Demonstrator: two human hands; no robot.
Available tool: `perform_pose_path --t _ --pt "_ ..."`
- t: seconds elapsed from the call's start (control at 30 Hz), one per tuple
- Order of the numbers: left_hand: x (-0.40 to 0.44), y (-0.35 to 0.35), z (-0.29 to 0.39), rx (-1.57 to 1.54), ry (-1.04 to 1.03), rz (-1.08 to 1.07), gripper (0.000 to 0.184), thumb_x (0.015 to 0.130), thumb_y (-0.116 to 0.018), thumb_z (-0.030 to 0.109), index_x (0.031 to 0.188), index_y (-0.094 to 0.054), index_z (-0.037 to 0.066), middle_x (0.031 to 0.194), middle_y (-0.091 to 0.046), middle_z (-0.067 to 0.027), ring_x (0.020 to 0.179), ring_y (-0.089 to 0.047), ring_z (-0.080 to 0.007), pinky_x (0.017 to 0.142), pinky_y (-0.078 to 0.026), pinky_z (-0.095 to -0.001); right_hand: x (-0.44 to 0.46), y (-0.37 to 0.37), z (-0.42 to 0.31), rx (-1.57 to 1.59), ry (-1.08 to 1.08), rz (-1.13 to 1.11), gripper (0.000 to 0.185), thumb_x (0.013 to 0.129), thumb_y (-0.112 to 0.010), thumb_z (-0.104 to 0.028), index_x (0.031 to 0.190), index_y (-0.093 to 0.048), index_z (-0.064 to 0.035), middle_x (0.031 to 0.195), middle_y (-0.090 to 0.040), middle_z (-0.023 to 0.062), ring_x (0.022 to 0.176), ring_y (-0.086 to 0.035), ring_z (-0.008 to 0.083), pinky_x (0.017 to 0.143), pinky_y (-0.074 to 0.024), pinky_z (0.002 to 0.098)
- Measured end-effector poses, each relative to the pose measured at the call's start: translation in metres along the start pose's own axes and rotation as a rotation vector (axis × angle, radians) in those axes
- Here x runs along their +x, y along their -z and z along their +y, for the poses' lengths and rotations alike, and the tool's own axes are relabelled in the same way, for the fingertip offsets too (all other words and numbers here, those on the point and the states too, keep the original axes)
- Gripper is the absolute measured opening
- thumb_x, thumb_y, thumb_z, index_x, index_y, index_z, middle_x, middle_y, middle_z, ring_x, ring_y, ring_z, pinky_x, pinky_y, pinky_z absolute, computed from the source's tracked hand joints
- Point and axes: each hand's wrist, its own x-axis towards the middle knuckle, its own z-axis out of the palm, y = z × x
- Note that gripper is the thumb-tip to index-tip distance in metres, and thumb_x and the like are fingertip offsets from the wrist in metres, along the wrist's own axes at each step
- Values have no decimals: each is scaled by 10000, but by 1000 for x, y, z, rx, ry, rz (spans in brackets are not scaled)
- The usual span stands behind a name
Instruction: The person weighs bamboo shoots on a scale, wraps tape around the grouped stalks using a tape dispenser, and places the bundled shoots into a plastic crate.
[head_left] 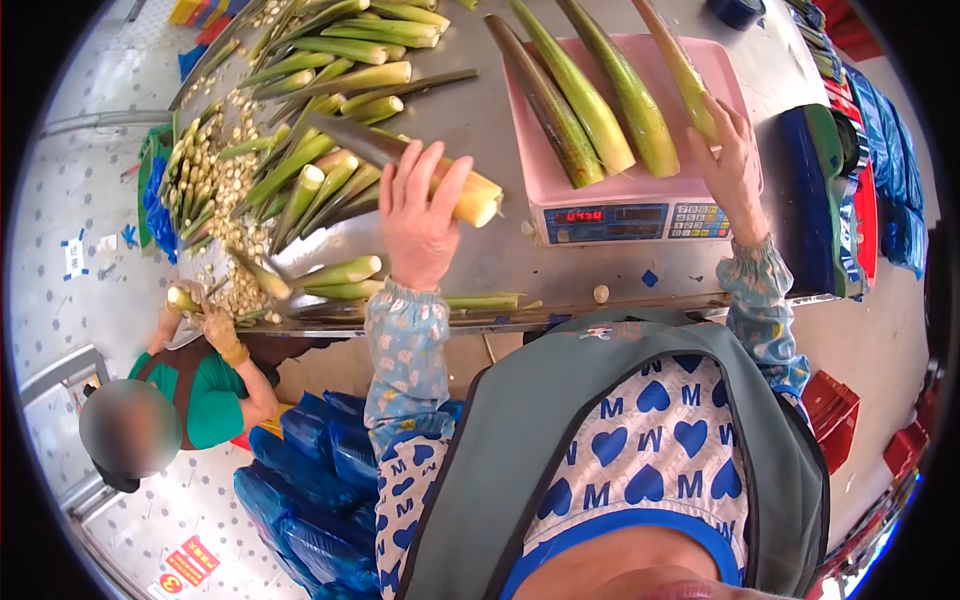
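My left hand (422, 225) is closed around a water bamboo shoot (478, 203), its pale cut end sticking out to the right and its dark leafy part pointing up-left. On the right, my right hand (732, 165) grips the thick lower end of another green shoot (682, 75) over the right side of the scale. Three more shoots (590, 110) lie side by side on the pink tray (640, 192) of that scale. Its red display (585, 215) seems to read 0450. Left of my left hand, a heap of shoots (320, 180) covers the metal table.
Small pale cut pieces (225, 160) are scattered at the table's left. A co-worker (205, 390) there holds a shoot. Blue plastic bags (310, 470) stand below the table. A blue-green object (815, 200) sits right of the scale, and a dark roll (737, 10) behind it.
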Motion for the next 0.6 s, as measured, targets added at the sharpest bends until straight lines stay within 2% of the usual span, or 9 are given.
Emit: perform_pose_path --t 0.13,0.23,0.3,0.33,0.4,0.43,0.53,0.57,0.6 --pt "17 -20 19 -175 -15 -59 631 704 -681 -15 1285 -646 230 1391 -528 -66 1338 -482 -304 1091 -389 -512 3 14 -24 26 13 104 402 880 -700 -146 1272 -638 -82 1236 -643 166 1140 -604 338 966 -490 420" --pt "22 -34 33 -222 -56 -31 636 706 -692 6 1292 -648 248 1398 -524 -65 1338 -481 -306 1099 -380 -508 -2 15 -72 422 -139 -159 292 882 -699 -164 1159 -683 -72 1152 -680 140 861 -700 334 777 -570 419" --pt "33 -33 42 -215 -109 -1 584 739 -677 41 1275 -662 273 1405 -520 -78 1342 -480 -304 1107 -370 -500 0 -7 -87 256 132 -187 313 872 -699 -202 1142 -642 -53 1060 -687 149 762 -702 348 687 -572 441" --pt "37 -34 47 -204 -152 21 533 773 -662 76 1258 -676 297 1412 -516 -91 1345 -478 -302 1115 -360 -492 6 -13 -94 255 131 -178 313 872 -699 -202 1142 -642 -53 1060 -687 149 762 -702 348 687 -572 441" --pt "41 -38 51 -128 -201 52 491 800 -643 121 1248 -681 317 1400 -521 -93 1327 -492 -290 1097 -379 -475 21 -23 -107 -20 91 -392 481 860 -699 -201 1298 -549 -69 980 -683 141 828 -689 347 702 -551 463" --pt "41 -40 51 -126 -203 46 486 802 -643 132 1249 -682 319 1387 -526 -85 1307 -503 -283 1078 -392 -462 26 -25 -109 -60 123 -389 599 825 -724 -215 1353 -476 -74 890 -664 163 786 -682 352 658 -534 471" --pt "40 -42 53 -103 -199 40 481 811 -636 127 1252 -684 311 1311 -547 -68 1183 -564 -265 972 -464 -414 39 -24 -111 -100 131 -471 626 799 -751 -244 1335 -485 -58 855 -674 191 765 -687 365 661 -535 475" --pt "40 -44 55 -117 -186 40 494 797 -650 123 1255 -684 304 1281 -550 -67 1136 -578 -262 928 -485 -398 45 -22 -110 -39 85 -562 626 792 -760 -260 1311 -487 -42 762 -675 196 718 -688 379 650 -536 483" --pt "41 -45 56 -133 -175 40 508 784 -665 118 1259 -683 297 1251 -553 -66 1088 -593 -259 883 -505 -381 43 -23 -109 -40 86 -561 626 792 -760 -260 1311 -487 -42 762 -675 196 718 -688 379 650 -536 483"
